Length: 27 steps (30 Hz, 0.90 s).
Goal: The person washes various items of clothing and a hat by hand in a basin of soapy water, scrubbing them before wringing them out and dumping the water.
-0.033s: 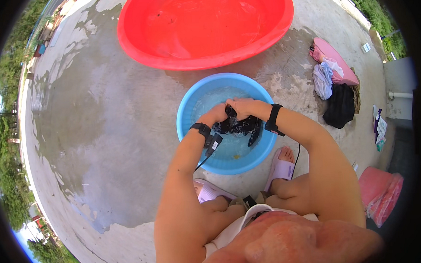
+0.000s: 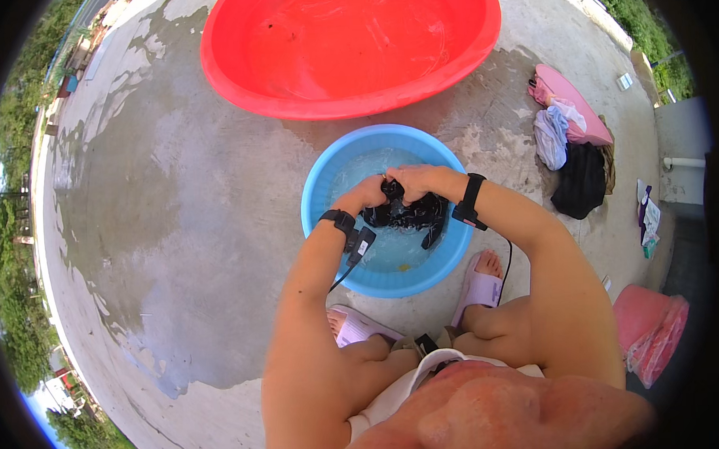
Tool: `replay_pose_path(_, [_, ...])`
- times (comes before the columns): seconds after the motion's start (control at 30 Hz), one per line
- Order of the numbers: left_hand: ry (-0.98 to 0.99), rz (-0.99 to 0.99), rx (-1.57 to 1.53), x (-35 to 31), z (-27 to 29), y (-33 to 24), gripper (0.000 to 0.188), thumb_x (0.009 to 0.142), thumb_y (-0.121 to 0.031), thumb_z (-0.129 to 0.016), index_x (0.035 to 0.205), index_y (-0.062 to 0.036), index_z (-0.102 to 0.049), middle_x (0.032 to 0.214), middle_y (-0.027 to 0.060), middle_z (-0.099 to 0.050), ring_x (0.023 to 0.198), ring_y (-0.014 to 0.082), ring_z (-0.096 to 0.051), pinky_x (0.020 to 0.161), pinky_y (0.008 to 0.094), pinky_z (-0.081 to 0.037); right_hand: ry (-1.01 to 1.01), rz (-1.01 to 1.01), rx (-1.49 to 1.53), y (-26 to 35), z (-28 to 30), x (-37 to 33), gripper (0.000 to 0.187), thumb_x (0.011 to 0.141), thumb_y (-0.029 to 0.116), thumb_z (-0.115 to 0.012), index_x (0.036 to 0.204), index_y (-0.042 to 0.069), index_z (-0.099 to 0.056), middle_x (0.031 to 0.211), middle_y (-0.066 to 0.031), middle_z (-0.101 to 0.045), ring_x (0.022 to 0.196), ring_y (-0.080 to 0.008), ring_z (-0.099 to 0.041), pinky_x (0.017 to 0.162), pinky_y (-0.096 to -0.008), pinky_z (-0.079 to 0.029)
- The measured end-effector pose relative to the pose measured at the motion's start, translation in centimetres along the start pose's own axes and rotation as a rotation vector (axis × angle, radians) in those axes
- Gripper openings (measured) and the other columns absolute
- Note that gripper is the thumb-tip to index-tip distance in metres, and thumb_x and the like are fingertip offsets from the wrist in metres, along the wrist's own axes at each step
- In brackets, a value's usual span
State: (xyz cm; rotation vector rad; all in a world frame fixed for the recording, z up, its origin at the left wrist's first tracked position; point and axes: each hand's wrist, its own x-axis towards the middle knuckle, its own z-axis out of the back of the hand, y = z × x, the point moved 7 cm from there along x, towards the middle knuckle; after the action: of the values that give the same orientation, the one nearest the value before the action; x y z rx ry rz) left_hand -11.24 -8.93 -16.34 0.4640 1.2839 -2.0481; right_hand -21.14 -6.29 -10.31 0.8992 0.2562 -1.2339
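Both my hands are together over a round light-blue basin [image 2: 389, 287] that holds water. A wet black cloth garment [image 2: 407, 215] is bunched between them, its lower part spreading into the water. My left hand [image 2: 366, 192] grips the garment from the left, fingers closed. From the right, my right hand [image 2: 413, 183] also has its fingers closed on the garment, right beside the left one. The fingertips are partly hidden by the hands and cloth. A small yellow spot [image 2: 404, 267] shows in the water near the basin's front side.
Beyond the basin sits a large red tub [image 2: 316, 108]. To the right, a pink basin [image 2: 570, 98] lies by white and lavender cloth [image 2: 551, 139] and black cloth [image 2: 580, 185]. A pink bucket [image 2: 640, 314] stands lower right. My slippered feet [image 2: 480, 287] flank the basin's near side.
My hands and wrists have shifted only slightly, still gripping the black garment. The garment's folds in the water have moved a little.
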Motion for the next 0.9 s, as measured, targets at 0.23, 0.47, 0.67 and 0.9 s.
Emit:
replay_pose_path(0.23, [0.302, 0.280, -0.229, -4.6, 2.8, -5.4, 0.120, 0.063, -0.051, -0.084, 0.153, -0.0155, -0.014, 0.141, 0.0222, -0.043, 0.122, 0.0369, -0.052, 0.078, 0.0498, -0.054, 0.301, -0.013, 0.033, -0.1, 3.1, -3.2, 0.051, 0.066, 0.025, -0.082, 0.111, 0.007, -0.067, 0.103, -0.0119, -0.069, 0.100, -0.0283, -0.063, 0.083, -0.0380, -0.050])
replay_pose_path(0.47, [0.086, 0.376, 0.351, -0.6, -4.1, -2.6, 0.105, 0.065, -0.061, -0.078, 0.145, -0.0078, -0.034, 0.141, 0.0198, -0.044, 0.126, 0.0383, -0.048, 0.100, 0.0438, -0.045, 0.282, -0.074, -0.254, -0.4, -4.5, -2.0, 0.070, 0.072, 0.026, -0.079, 0.134, 0.014, -0.050, 0.138, -0.0174, -0.045, 0.117, -0.0376, -0.056, 0.091, -0.0475, -0.051])
replay_pose_path(0.67, [-0.054, 0.203, 0.540, 1.3, -5.5, -0.5, 0.070, 0.086, -0.033, -0.066, 0.141, -0.0038, -0.036, 0.142, 0.0135, -0.045, 0.130, 0.0315, -0.046, 0.097, 0.0413, -0.047, 0.040, 0.005, -0.352, -0.8, -6.4, 0.8, 0.054, 0.082, 0.014, -0.064, 0.132, 0.004, -0.049, 0.136, -0.0186, -0.048, 0.113, -0.0396, -0.058, 0.084, -0.0481, -0.053])
replay_pose_path(0.9, [-0.090, 0.231, 0.258, 1.8, -4.3, -3.0, 0.043, 0.089, -0.022, -0.062, 0.127, -0.0023, -0.053, 0.122, 0.0191, -0.061, 0.114, 0.0319, -0.060, 0.096, 0.0407, -0.048, 0.029, 0.019, -0.079, -4.7, -5.7, 1.4, 0.033, 0.079, 0.008, -0.063, 0.111, 0.004, -0.066, 0.112, -0.0213, -0.064, 0.104, -0.0371, -0.063, 0.087, -0.0430, -0.051])
